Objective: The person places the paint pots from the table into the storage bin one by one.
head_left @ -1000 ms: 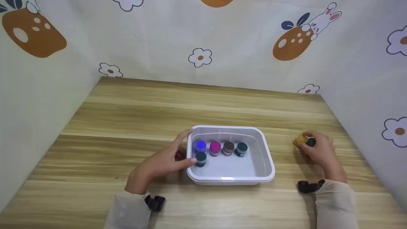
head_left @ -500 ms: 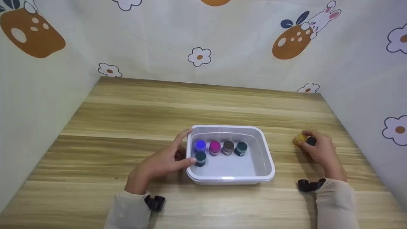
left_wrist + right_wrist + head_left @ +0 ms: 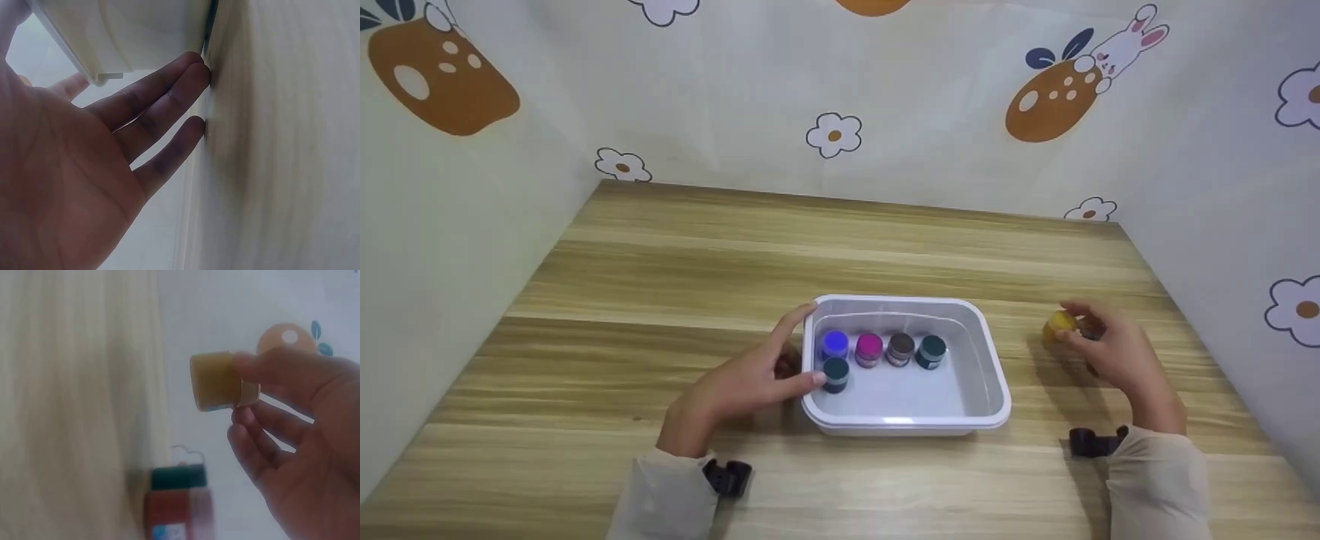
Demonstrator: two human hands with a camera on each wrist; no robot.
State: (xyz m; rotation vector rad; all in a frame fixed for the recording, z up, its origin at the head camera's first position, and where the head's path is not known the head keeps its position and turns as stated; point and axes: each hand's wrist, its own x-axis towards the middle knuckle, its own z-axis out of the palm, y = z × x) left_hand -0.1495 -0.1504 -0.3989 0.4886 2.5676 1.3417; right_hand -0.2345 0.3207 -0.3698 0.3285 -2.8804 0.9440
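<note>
My right hand pinches a small yellow paint jar between thumb and fingertips. A gap shows between this jar and the tabletop in the right wrist view. My left hand rests on the left side of a white plastic tray, its thumb over the rim and index finger at the back corner. Its other fingers lie straight, tips at the table. Inside the tray stand a blue jar, a magenta jar, a brown jar and two dark green jars, one near my left thumb.
Beside my right hand, a red jar and a green jar stand on the table, mostly hidden by the hand in the head view. Printed cloth walls enclose the wooden table at the back and both sides.
My right hand has raised the yellow jar and shifted it slightly left, away from the dark jar beside it. My left hand and the tray have stayed in place.
</note>
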